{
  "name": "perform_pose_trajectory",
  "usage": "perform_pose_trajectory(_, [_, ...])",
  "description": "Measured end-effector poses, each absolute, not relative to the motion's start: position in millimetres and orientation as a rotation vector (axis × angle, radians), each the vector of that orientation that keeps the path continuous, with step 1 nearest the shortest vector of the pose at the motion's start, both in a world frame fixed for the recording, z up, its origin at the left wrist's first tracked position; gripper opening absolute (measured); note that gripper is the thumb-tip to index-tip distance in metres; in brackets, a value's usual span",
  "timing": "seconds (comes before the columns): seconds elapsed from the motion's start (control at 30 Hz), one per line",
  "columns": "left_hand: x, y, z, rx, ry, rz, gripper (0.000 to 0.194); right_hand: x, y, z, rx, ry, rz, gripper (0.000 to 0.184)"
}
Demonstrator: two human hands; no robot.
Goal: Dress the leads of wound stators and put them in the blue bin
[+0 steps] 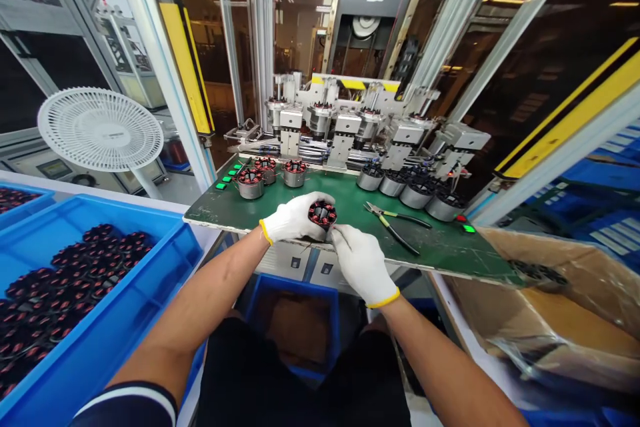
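Both my hands wear white knit gloves with yellow cuffs. My left hand [295, 217] grips a small motor stator with red copper windings [323, 215], and the fingers of my right hand [363, 264] pinch its lower edge. I hold it just above a green work board [440, 247]. Red-wound stators in metal housings [250, 184] stand on the board beyond my left hand. Other dark-topped stators [415, 195] stand in a row at the right. A pair of green-handled pliers [395, 228] lies close to my right hand.
A blue bin [125, 213] full of wound stators sits at the left, and an open cardboard box [550, 307] sits at the right. Behind the board stands a multi-station machine [340, 127] with yellow light curtains. A white fan [100, 130] stands far left; a blue crate [295, 327] sits below.
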State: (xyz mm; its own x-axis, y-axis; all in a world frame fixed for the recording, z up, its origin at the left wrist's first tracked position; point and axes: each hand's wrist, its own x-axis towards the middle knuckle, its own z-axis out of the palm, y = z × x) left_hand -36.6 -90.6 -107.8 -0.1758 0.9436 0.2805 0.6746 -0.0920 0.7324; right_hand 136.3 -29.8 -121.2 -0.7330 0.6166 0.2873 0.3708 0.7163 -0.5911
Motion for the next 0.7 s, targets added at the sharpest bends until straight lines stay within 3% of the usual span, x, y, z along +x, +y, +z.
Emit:
perform_pose_trajectory(0.1, [-39, -91, -101, 1.836, 1.741, 1.117, 0.066, 133, -36, -135, -0.477, -1.876, 1.92, 0.026])
perform_pose_trajectory(0.13, [-40, -91, -99, 1.846, 1.716, 1.108, 0.065, 131, -39, -140, -0.373, -1.635, 2.205, 0.025])
perform_pose_trajectory(0.2, [-42, -91, -97, 1.84, 1.671, 1.095, 0.065, 128, -45, -150, -0.236, -1.27, 2.479, 0.027])
perform_pose_trajectory(0.53, [-48, -89, -92, 1.785, 1.6, 1.01, 0.067, 125, -72, -209, -0.803, -1.572, 1.913, 0.04])
perform_pose_trajectory(0.7, [-57, -101, -102, 1.637, 1.404, 1.212, 0.088, 176, -68, -225, -0.839, -1.96, 1.677, 0.038])
